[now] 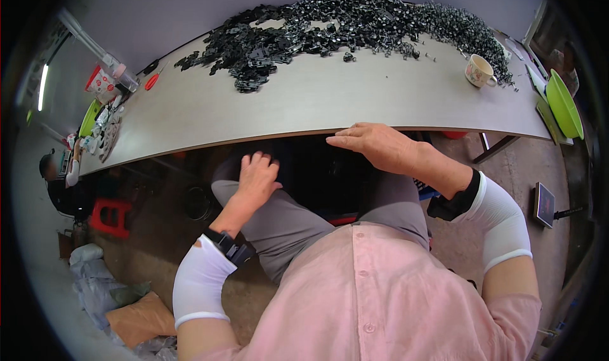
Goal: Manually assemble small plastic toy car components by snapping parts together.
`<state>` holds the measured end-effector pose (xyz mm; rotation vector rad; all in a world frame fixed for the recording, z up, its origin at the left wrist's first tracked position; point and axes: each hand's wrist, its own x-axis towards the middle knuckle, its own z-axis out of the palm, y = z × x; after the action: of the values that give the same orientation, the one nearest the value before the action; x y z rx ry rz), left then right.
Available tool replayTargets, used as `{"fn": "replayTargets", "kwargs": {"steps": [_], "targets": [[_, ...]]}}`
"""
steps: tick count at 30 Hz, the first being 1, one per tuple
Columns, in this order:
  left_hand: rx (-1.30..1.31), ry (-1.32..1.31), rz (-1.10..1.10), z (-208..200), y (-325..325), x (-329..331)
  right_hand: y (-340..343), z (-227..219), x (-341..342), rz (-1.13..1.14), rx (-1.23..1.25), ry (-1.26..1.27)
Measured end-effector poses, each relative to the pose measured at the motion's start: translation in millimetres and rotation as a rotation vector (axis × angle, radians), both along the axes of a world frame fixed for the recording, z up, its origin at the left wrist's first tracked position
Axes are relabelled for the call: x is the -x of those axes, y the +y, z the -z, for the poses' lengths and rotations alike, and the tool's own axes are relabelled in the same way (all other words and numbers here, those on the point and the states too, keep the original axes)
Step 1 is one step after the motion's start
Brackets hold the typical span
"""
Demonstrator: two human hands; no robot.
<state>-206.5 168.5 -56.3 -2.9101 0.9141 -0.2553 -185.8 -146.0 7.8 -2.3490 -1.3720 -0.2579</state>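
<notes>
My left hand (257, 178) is over my left knee, fingers a little apart, with nothing seen in it. At the table's front edge, my right hand (375, 144) stretches out its fingers flat and close together. It appears to hold nothing, though its underside is hidden. Whether it touches the edge I cannot tell. Beyond both hands, a long heap of small black parts (255, 61) lies along the back of the pale table (304, 104). Toward the right the heap turns into small shiny metal-looking pieces (453, 23). Both forearms wear white sleeves and black wrist bands.
A floral mug (476, 70) stands right of the heap. Red-handled scissors (151, 82) lie at the left, near a clear container (127, 80). A green basin (563, 105) leans at the right end. Far left, another person (60, 183) sits near a red stool (111, 217).
</notes>
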Motion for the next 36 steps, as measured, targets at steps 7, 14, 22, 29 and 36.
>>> {"fn": "replayTargets", "kwargs": {"steps": [7,14,22,29,36], "targets": [[0.112,0.064,-0.119,10.4,27.1,17.6,-19.9,-37.1,-25.4,0.148,-0.328,-0.038],[0.161,0.244,-0.126,65.2,1.5,13.4,-61.9,13.4,-60.8,0.372,-0.136,-0.024],[0.156,0.462,-0.12,121.3,-17.6,0.3,-54.7,22.8,-55.7,0.477,-0.083,-0.019],[0.267,0.388,-0.142,139.9,-21.6,-13.4,-54.3,15.9,-60.5,0.501,-0.089,0.037],[0.254,0.442,-0.122,133.4,-11.6,-10.9,-56.1,20.7,-57.0,0.491,-0.163,0.006]]}}
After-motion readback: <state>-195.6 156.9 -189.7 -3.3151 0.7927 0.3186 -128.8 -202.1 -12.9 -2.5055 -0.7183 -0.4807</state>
